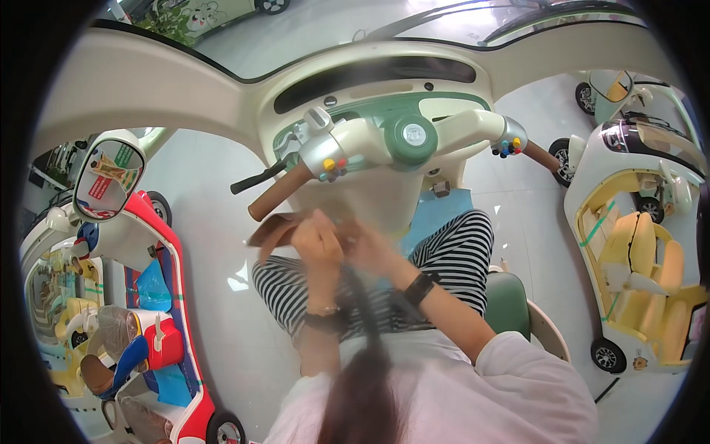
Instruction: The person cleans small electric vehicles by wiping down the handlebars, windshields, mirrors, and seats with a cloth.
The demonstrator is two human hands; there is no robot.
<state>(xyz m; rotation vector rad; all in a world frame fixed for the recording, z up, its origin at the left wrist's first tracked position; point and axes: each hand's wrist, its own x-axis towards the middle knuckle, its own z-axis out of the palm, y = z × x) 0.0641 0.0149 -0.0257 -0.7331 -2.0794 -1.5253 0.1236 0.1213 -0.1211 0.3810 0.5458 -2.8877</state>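
Note:
I sit astride the seat of a small cream and green vehicle, both hands above my lap, below the handlebar (414, 140). My left hand (318, 238) is closed, its fingers pinched on a brown flat piece (272, 231) that fans out to the left; its material and kind are blurred. Close beside it, on the right, my right hand (370, 246) is smeared by motion, so its fingers and anything in them cannot be made out. The brown left handlebar grip (281, 192) is just above the brown piece. Dark hair (362, 377) hangs below my hands.
A brake lever (259, 177) juts out left of the handlebar. The right grip (541, 157) points outward. A red and white vehicle (181, 296) stands on the left, a cream and yellow one (584, 222) on the right. A green seat (507, 302) shows beside my hip.

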